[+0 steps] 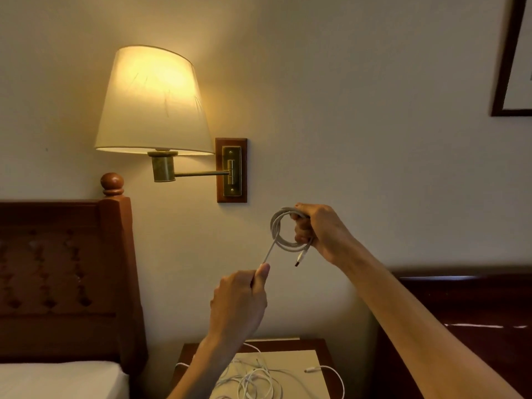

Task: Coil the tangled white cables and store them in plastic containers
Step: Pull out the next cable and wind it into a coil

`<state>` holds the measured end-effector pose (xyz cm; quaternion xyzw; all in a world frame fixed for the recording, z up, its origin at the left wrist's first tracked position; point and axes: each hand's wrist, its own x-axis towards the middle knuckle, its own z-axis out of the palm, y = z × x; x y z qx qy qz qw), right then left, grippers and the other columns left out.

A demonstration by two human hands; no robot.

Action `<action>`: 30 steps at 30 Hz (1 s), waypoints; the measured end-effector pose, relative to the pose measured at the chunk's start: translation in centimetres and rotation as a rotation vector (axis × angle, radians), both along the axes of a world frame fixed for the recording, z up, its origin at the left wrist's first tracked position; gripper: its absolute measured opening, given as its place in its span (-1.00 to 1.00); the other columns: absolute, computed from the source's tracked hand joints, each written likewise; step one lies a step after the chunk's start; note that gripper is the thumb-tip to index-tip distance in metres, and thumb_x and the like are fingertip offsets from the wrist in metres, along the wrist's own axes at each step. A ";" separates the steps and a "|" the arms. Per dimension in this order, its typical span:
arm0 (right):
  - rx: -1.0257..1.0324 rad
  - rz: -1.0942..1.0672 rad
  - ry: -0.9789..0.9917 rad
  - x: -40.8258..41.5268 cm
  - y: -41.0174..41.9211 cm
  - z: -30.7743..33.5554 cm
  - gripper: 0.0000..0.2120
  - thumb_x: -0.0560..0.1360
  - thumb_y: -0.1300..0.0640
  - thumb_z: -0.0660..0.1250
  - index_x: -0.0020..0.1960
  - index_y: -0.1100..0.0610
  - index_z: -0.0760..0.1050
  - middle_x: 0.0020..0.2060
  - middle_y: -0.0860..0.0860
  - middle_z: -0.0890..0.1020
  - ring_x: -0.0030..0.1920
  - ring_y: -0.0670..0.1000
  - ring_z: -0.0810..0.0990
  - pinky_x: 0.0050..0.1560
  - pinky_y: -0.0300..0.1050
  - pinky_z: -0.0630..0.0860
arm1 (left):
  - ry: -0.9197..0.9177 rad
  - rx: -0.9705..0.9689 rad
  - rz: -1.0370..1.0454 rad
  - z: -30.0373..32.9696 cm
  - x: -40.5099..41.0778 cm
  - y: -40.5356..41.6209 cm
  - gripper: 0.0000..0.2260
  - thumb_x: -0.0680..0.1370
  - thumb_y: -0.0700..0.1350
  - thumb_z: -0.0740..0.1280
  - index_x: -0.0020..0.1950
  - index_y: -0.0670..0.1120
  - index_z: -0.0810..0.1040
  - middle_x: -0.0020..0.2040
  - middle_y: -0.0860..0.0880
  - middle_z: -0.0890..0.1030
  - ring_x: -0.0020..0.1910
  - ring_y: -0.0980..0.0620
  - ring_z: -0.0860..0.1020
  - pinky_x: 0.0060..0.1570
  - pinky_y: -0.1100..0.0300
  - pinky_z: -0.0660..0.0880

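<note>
We are gripping a coiled white cable [283, 230] in our right hand [319, 231], fingers curling round the right side of the loops and holding them upright in front of the wall; a short end with a USB plug [299, 260] is hanging down from the coil just below that hand; our left hand [240, 303] is sitting lower and to the left, closing as a fist with the thumb pressing along the top, and it is pinching the free run of the same cable, which is stretching straight and taut up to the coil; below our arms, a heap of tangled white cables [253, 381] is lying on a pale sheet [296, 367] on the small wooden bench [325, 348], with one loose connector end [310, 370] pointing left just beside the heap and its cable curving off over the bench's right edge; to the left a bed with a white mattress [57, 378] and a carved wooden headboard [66, 277] is showing; above it a lit wall lamp [152, 102] on a brass arm is glowing; a dark wooden piece of furniture [472, 306] is standing at the right, and the corner of a framed picture [509, 82] is hanging top right.
</note>
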<state>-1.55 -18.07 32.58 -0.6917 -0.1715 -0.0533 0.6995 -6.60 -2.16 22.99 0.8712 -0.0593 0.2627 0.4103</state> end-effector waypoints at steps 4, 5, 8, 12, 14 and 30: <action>-0.057 0.085 -0.016 -0.1 0.5 -0.5 -0.61 0.65 0.19 0.03 -0.33 0.14 0.37 -0.54 -0.07 0.25 -0.51 -0.08 0.21 -0.43 -0.21 0.27 | 0.247 0.095 -0.092 1.8 1.8 2.0 -0.67 0.61 0.14 0.17 0.14 -0.02 0.59 0.00 0.06 0.57 0.00 0.07 0.52 0.11 -0.01 0.49; -0.087 0.108 -0.017 -0.2 0.5 -0.5 -0.60 0.66 0.19 0.02 -0.33 0.13 0.37 -0.53 -0.07 0.25 -0.50 -0.07 0.20 -0.43 -0.21 0.27 | 0.226 0.129 -0.108 2.4 1.9 2.6 -0.66 0.60 0.07 0.25 0.35 0.01 0.44 0.19 0.05 0.50 0.16 0.04 0.47 0.22 -0.04 0.46; -0.162 0.141 -0.011 -0.4 0.7 -0.6 -0.60 0.66 0.19 0.01 -0.34 0.14 0.35 -0.52 -0.05 0.25 -0.49 -0.07 0.20 -0.43 -0.23 0.28 | 0.005 0.200 -0.220 4.2 1.8 3.2 -0.24 0.47 -0.28 0.39 0.53 0.11 0.09 0.37 0.13 0.33 0.29 0.05 0.33 0.24 0.06 0.40; -0.133 0.145 -0.002 -0.5 1.0 -0.9 -0.59 0.67 0.19 0.01 -0.33 0.14 0.37 -0.52 -0.05 0.25 -0.49 -0.07 0.20 -0.43 -0.23 0.29 | 0.025 -0.075 -0.437 5.4 2.3 2.7 -0.31 0.37 -0.51 0.28 0.36 0.07 0.37 0.19 0.20 0.47 0.18 0.30 0.38 0.15 0.34 0.28; -0.170 0.145 -0.023 -0.7 1.1 -1.1 -0.59 0.67 0.19 0.02 -0.31 0.16 0.39 -0.52 -0.05 0.28 -0.48 -0.07 0.22 -0.41 -0.22 0.30 | 0.065 -0.173 -0.440 5.2 2.6 2.4 -0.39 0.36 -0.51 0.30 0.25 0.05 0.44 0.14 0.10 0.50 0.18 0.15 0.42 0.11 0.30 0.38; -0.157 0.160 -0.001 -1.7 0.4 -1.7 -0.60 0.68 0.12 0.07 -0.30 0.16 0.41 -0.52 -0.04 0.29 -0.50 -0.07 0.24 -0.41 -0.21 0.31 | 0.176 -0.479 -0.731 4.1 2.3 1.9 -0.76 0.59 -0.01 0.26 -0.05 -0.19 0.54 -0.23 -0.03 0.48 -0.24 0.05 0.38 -0.21 0.17 0.29</action>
